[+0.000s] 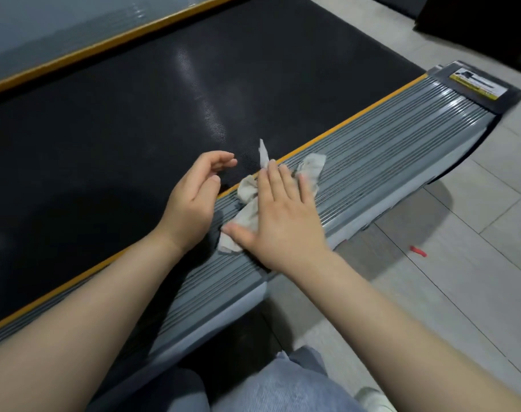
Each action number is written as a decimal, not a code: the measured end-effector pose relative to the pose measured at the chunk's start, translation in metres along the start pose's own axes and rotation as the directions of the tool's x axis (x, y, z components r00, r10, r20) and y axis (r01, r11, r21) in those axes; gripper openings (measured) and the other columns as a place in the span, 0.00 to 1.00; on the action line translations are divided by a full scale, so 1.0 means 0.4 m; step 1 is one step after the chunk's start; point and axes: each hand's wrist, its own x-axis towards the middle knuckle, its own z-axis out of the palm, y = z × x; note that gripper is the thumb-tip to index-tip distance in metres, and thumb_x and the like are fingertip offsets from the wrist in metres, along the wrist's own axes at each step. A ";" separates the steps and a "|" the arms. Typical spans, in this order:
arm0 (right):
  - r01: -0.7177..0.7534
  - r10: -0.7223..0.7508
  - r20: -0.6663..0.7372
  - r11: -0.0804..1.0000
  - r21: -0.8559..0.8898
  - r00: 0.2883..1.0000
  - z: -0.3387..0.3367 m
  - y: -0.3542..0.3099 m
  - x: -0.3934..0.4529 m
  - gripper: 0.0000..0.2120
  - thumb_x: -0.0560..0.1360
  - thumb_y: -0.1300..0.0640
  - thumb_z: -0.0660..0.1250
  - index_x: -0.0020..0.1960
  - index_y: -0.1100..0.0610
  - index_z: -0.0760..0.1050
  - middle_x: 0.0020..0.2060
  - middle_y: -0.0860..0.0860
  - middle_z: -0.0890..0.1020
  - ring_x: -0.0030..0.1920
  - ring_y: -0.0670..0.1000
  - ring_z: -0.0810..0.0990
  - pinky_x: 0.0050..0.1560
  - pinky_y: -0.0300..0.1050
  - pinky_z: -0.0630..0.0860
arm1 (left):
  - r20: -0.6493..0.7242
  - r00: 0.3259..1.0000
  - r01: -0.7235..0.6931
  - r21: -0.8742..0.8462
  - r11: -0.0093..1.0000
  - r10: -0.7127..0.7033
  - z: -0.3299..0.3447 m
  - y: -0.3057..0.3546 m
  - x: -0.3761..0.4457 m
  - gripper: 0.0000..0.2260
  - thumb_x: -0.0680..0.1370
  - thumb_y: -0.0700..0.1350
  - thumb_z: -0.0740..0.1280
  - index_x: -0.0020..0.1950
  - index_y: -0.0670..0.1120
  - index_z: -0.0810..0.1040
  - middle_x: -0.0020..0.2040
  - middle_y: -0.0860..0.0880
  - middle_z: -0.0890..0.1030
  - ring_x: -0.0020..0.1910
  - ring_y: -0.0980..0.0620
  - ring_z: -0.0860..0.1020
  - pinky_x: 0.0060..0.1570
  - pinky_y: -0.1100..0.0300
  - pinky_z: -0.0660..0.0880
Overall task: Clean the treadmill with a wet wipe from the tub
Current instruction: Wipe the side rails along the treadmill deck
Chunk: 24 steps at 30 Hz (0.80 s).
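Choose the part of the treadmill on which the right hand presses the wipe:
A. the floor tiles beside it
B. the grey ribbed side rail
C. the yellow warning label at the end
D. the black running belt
B: the right hand lies flat with straight fingers on the crumpled wipe, which rests on the grey ribbed side rail.

— What's the right hand (286, 224) doing?
— It lies flat, fingers straight, pressing a crumpled grey wet wipe (250, 203) onto the treadmill's ribbed grey side rail (387, 144).

— And the left hand (193, 194)?
— Hovering just beside it, fingers loosely curled, holding nothing, over the edge of the black belt (134, 114).

— Anything else?
— A small red scrap (418, 251) lies on the tiled floor (461, 278).
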 end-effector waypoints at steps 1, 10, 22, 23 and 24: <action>0.010 -0.010 0.007 1.000 0.007 1.000 0.003 0.004 0.004 0.50 0.72 0.26 0.52 0.80 0.59 0.46 0.80 0.55 0.47 0.79 0.55 0.45 0.77 0.56 0.39 | -0.001 1.000 0.009 -0.010 1.000 -0.009 -0.001 0.001 0.000 0.18 0.78 0.40 0.54 0.65 0.48 0.75 0.62 0.52 0.79 0.65 0.56 0.75 0.69 0.57 0.69; -0.370 0.369 -0.025 0.929 -0.028 0.929 -0.094 0.389 0.146 0.35 0.80 0.38 0.52 0.78 0.60 0.56 0.79 0.58 0.54 0.77 0.61 0.54 0.75 0.62 0.49 | 0.082 0.996 0.032 0.092 0.995 -0.039 0.003 0.019 -0.006 0.19 0.79 0.44 0.54 0.67 0.49 0.75 0.62 0.57 0.78 0.66 0.61 0.73 0.68 0.59 0.68; -0.066 0.067 0.021 0.996 -0.056 0.998 -0.079 0.358 0.170 0.37 0.81 0.36 0.49 0.80 0.59 0.47 0.80 0.56 0.49 0.79 0.57 0.46 0.77 0.52 0.40 | 0.121 0.993 -0.030 0.253 0.967 0.000 0.030 0.053 0.020 0.21 0.79 0.47 0.55 0.72 0.52 0.69 0.69 0.59 0.71 0.70 0.64 0.66 0.68 0.66 0.61; -0.201 0.204 0.043 0.977 -0.070 0.978 -0.106 0.451 0.217 0.38 0.80 0.35 0.48 0.80 0.59 0.46 0.80 0.56 0.48 0.79 0.57 0.45 0.78 0.54 0.40 | 0.154 0.988 -0.063 0.298 0.952 0.017 0.046 0.062 0.033 0.20 0.80 0.47 0.55 0.73 0.52 0.69 0.70 0.59 0.70 0.70 0.64 0.65 0.69 0.68 0.60; -0.323 0.328 0.062 0.943 -0.078 0.943 -0.135 0.531 0.255 0.38 0.81 0.35 0.46 0.80 0.60 0.45 0.80 0.57 0.47 0.79 0.58 0.44 0.78 0.55 0.41 | 0.191 0.981 -0.091 0.333 0.939 0.028 0.067 0.069 0.050 0.20 0.81 0.46 0.56 0.73 0.52 0.68 0.71 0.59 0.69 0.71 0.64 0.64 0.70 0.67 0.59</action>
